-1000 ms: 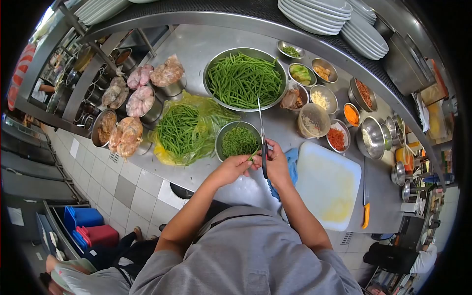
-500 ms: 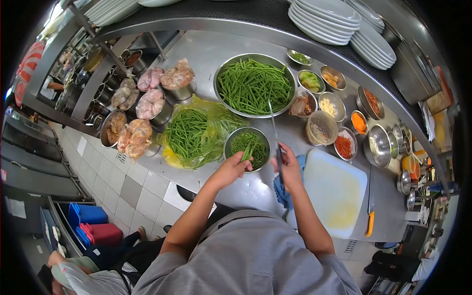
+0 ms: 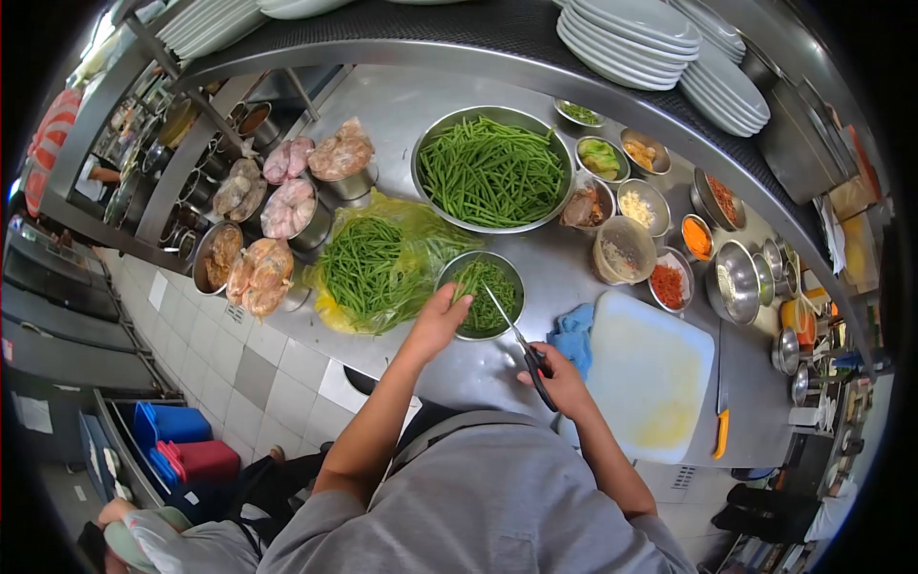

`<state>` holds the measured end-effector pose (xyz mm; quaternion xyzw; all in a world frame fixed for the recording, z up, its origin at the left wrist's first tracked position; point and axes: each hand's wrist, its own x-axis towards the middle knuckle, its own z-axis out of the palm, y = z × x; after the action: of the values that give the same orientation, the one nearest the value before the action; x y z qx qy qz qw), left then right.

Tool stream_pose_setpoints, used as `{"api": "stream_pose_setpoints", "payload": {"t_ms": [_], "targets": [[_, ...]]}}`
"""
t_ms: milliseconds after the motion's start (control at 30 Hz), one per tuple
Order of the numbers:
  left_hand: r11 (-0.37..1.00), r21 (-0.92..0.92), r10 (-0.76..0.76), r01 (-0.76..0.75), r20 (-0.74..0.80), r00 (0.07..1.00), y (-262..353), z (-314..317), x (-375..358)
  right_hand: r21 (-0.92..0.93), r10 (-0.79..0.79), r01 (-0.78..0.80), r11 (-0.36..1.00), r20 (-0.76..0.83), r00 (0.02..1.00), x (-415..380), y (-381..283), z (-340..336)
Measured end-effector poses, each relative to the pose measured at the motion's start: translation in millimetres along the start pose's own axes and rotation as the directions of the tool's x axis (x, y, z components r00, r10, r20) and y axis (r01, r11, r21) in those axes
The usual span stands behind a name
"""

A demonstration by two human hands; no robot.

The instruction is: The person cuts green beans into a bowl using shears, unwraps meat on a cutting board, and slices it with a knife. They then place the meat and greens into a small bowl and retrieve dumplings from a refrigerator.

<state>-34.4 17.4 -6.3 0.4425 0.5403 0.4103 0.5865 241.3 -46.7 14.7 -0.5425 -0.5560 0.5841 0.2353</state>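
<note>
Yellow plastic bag, crinkled, heaped with long slender green beans on steel tabletop. Left hand, fingers loosely spread, is rested at small round steel bowl of cut beans. Scissors, black-handled, are gripped by right hand; blades are best kept angled over the bowl.
</note>
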Motion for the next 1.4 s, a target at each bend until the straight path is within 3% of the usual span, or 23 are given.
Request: {"api": "stream_pose_setpoints", "payload": {"t_ms": [67,700,800,967,1200,1400], "targets": [[0.997,-0.072,0.039,-0.039,-0.002,0.999,0.1,1.6,1.4,-0.047,0.057,-0.059,0.997,-0.029,0.998,2.3,-0.7,-0.3],[0.993,-0.084,0.082,-0.079,0.031,0.996,6.0,-3.6,-6.1,0.013,-0.004,0.004,1.0,0.006,1.0,-8.4,7.2,-4.3],[0.991,-0.117,0.067,-0.06,0.059,0.996,10.1,-1.9,-9.6,0.056,-0.044,0.043,0.998,0.02,0.999,-9.6,12.3,-5.3],[0.994,-0.1,-0.035,0.048,0.136,0.99,24.5,4.8,-17.6,0.054,0.076,-0.078,0.995,0.041,0.996,-6.5,7.8,-6.9],[0.996,-0.079,-0.02,0.03,0.13,0.991,17.1,0.1,-14.1,0.099,0.042,-0.051,0.994,0.094,0.995,-10.2,12.9,-11.5],[0.983,-0.133,-0.097,0.127,0.211,0.973,26.5,3.2,-18.0,0.07,0.06,-0.065,0.995,0.072,0.996,-6.0,8.7,-11.2]]}}
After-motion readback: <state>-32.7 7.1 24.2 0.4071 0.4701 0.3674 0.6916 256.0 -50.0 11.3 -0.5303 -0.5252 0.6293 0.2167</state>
